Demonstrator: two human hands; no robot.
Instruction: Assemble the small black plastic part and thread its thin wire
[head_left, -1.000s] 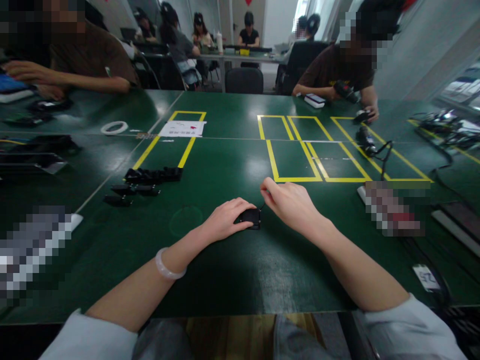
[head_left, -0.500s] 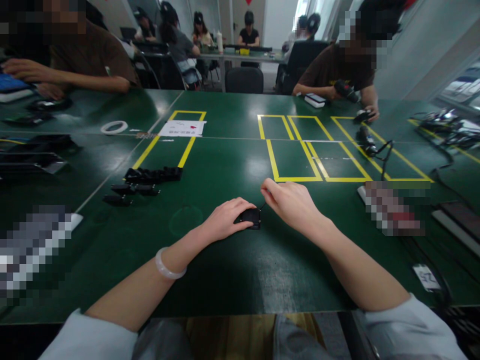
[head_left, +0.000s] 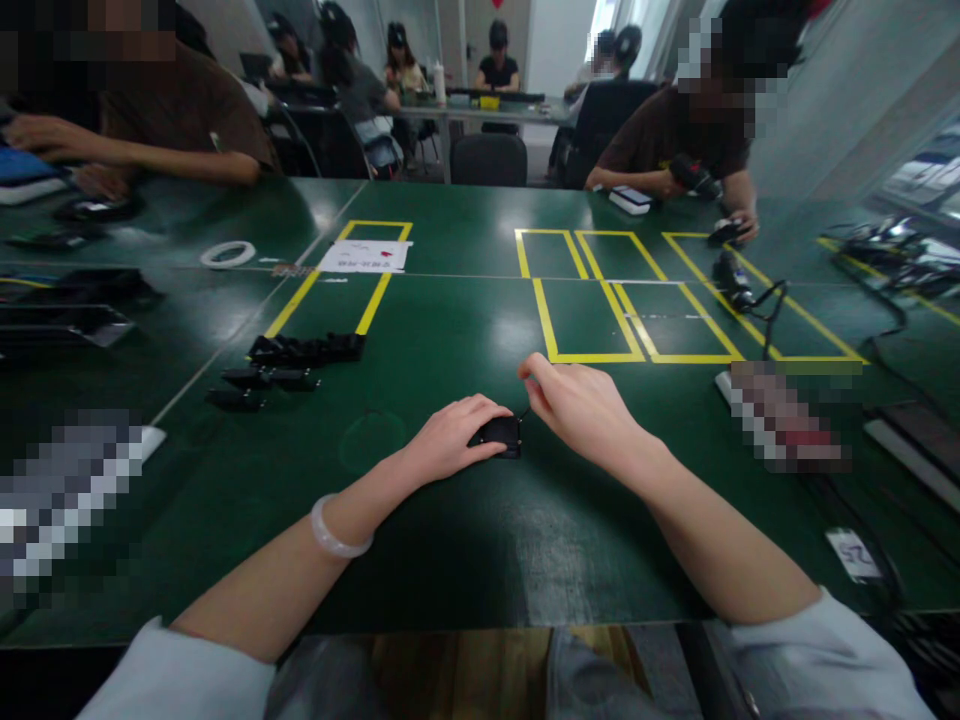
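My left hand point(head_left: 459, 436) is closed round a small black rectangular block point(head_left: 501, 432) lying on the green table point(head_left: 450, 560), thumb on the near side and fingers on the far side. Small bright screw-like points show at the block's right edge. Just to its right, my right hand point(head_left: 585, 400) is closed in a pinch on a thin dark rod point(head_left: 525, 411). The rod slants down to the block's far right corner; its upper part is hidden in my fingers, and I cannot tell whether it touches a screw.
Several similar black parts point(head_left: 307, 348) lie to the left. A roll of white tape point(head_left: 228, 255) and a paper sheet point(head_left: 366, 256) are farther back. Yellow tape outlines point(head_left: 592, 358) mark the table. A black corded tool point(head_left: 733, 280) stands at right. Co-workers sit opposite.
My right hand's fingers have shifted very slightly at the rod. The left hand and the block stay where they were.
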